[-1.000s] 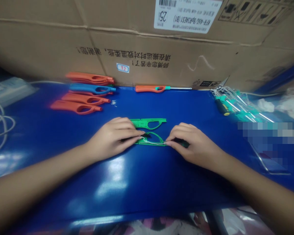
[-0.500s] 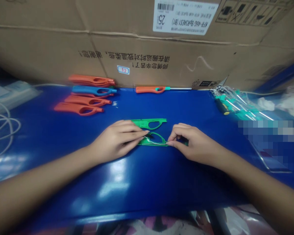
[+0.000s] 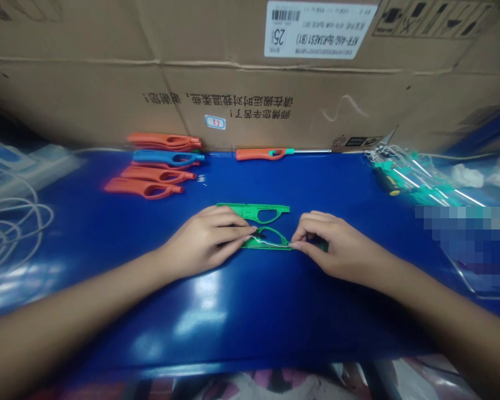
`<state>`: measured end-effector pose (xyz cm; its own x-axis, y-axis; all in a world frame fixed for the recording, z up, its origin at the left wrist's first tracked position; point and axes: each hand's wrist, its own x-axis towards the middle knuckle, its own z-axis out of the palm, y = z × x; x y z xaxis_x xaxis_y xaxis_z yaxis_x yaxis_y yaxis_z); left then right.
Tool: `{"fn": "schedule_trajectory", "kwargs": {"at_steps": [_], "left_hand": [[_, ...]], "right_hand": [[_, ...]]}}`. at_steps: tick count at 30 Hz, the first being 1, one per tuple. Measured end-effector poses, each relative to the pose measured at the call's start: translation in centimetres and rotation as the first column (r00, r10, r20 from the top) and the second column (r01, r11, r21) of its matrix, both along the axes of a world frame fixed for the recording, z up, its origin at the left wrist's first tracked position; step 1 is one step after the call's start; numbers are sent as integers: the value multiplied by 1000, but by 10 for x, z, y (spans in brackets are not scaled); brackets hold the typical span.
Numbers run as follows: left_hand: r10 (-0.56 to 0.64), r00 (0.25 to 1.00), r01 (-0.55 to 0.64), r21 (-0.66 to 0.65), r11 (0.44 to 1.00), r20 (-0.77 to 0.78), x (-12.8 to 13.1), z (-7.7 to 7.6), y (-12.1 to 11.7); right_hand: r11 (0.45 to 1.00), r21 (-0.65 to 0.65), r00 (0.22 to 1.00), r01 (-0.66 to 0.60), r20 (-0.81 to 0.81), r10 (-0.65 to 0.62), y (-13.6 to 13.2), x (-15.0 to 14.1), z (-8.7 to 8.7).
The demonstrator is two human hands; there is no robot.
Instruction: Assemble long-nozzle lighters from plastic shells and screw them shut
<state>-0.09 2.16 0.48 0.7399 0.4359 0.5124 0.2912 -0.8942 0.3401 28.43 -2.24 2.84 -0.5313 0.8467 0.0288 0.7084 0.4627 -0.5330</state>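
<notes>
- Green lighter-shell half (image 3: 252, 243), mid-frame between both hands.
- Cardboard box (image 3: 108, 83) walls off the table's far edge across the top of the frame.
- Blue table (image 3: 250, 322) stretches from the hands to its near edge at bottom.
- Left hand (image 3: 212, 236): fingertips together, gripping the half's left part.
- Right hand (image 3: 331, 244): thumb and forefinger pinching white wire (image 3: 270, 244) at the half's right tip.

On my feed, the left hand (image 3: 210, 236) hid the left end of the near green half (image 3: 255, 243) and partly covered the far green half (image 3: 252, 211). The right hand (image 3: 331, 244) concealed the thin wire's (image 3: 270, 243) right end. I found the scattered bits (image 3: 202, 179) too small to identify; the cardboard box (image 3: 108, 89) ran off the top.
</notes>
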Motion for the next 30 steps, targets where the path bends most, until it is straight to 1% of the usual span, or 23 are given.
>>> {"fn": "schedule_trajectory", "kwargs": {"at_steps": [4,9,12,16,18,20,22,24,27,30], "left_hand": [[1,998,4,-71,997,66,2,1,-2],[78,986,-48,-200,979,148,5,1,-8],[133,975,-77,-291,954,180,6,0,-11],[225,956,-131,-413,901,187,9,0,-15],[238,954,-135,-449,883,181,11,0,-18],[219,957,-111,-460,881,190,14,1,-21],[192,959,-82,-442,893,209,15,1,-23],[167,962,-67,-407,911,216,16,0,-24],[135,969,-50,-371,927,207,16,-1,-23],[130,971,-48,-371,928,199,16,-1,-22]], "right_hand": [[1000,24,999,-10,39,9,-2,0,1],[996,84,998,-19,-59,24,-3,-7,1],[988,151,997,-32,-71,43,-3,-12,0],[955,267,991,-132,19,132,-4,-17,-4],[946,296,991,-137,28,134,-6,-21,-7],[950,300,995,-89,-16,98,-7,-25,-9],[953,298,995,-55,-64,77,-9,-27,-8],[950,308,994,-49,-82,78,-11,-28,-5],[941,322,991,-104,-46,125,-13,-27,-1],[911,356,978,-207,65,197,-15,-28,-2]]}}
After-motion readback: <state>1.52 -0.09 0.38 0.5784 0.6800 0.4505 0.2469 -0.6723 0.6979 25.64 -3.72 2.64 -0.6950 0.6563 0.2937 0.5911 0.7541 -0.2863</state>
